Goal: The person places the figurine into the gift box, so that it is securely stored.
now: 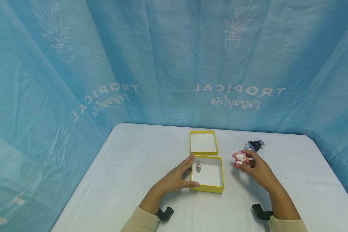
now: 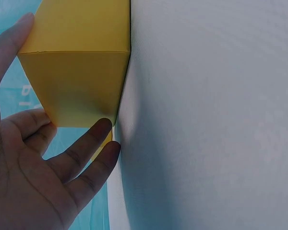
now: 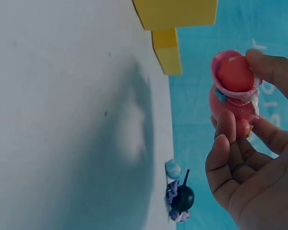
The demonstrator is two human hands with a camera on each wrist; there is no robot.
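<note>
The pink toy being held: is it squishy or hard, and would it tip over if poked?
The pink toy is probably stiff: the right grip pinches it without a visible dent. Its shiny back suggests it could be slippery. Stood up, it might tip, because its head looks about as wide as its body.

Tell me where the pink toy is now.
In the head view, the pink toy is in the right hand, right of the nearer yellow box and just below the dark toy in the picture.
</note>
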